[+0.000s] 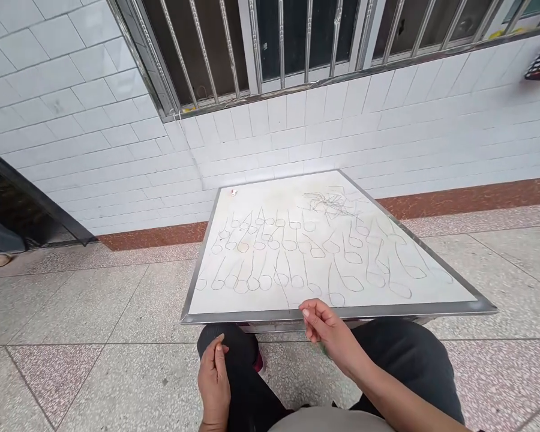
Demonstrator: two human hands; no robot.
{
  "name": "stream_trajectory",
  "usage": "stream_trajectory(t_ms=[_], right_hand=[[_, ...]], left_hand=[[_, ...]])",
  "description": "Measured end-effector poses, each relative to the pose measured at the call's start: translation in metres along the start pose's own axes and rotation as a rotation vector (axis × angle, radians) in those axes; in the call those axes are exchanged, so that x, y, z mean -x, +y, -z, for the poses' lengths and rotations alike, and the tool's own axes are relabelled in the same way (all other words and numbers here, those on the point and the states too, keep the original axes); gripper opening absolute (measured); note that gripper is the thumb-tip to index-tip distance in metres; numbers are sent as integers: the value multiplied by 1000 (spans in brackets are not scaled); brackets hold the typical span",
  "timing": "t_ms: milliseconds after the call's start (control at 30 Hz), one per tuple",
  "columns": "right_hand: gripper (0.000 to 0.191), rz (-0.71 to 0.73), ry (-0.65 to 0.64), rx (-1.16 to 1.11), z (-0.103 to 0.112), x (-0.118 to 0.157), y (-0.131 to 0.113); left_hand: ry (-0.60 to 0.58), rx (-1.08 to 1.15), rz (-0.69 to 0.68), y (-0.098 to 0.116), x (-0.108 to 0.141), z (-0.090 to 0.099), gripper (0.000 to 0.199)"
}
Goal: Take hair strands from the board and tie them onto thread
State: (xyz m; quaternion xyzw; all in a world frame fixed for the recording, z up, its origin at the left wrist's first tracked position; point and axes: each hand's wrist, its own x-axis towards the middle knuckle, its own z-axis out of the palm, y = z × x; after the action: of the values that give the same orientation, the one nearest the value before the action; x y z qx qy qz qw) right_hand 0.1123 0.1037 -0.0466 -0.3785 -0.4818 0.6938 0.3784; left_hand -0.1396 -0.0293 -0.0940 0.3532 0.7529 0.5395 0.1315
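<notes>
My right hand (323, 329) is at the front edge of a white-topped table (270, 305), its thumb and forefinger pinched together; anything thin between them is too fine to make out. Lower and to the left, my left hand (215, 379) hovers over my left knee, thumb against forefinger, and what it may hold cannot be seen. Several thin wires, each bent into a loop with a straight tail, lie in rough rows on the table, one loop (337, 292) close to my right hand. Farther back is a tangled pile of thin wires (330, 203).
A small white and red item (234, 192) lies at the table's far left corner. Behind the table stands a white tiled wall (270, 138) with a barred window (308, 45). My legs (409, 360) are partly under the table's metal-edged front. Speckled floor tiles (103, 312) surround it.
</notes>
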Motion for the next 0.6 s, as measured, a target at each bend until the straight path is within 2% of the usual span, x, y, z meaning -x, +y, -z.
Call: stream_trajectory(t_ms=[67,167,233,400,600], right_hand=[[37,0,0,7,-2,-9,3],[37,13,16,25,-6,-29,2],[38,32,26,42,-9,-45,-5],[35,51,60,73,-22,-97,-33],[18,21,76,123,-51,-175,-46]], left_hand=[[-30,-45,-87,-9,-5,1,52],[-194,-218,-374,-20,-12,-1,36],[-275,-283,-502,-25,-16,-5,30],[-268,-371,-653,-42,-20,-16,29],[-270,-383,-648,-61,-17,-27,26]])
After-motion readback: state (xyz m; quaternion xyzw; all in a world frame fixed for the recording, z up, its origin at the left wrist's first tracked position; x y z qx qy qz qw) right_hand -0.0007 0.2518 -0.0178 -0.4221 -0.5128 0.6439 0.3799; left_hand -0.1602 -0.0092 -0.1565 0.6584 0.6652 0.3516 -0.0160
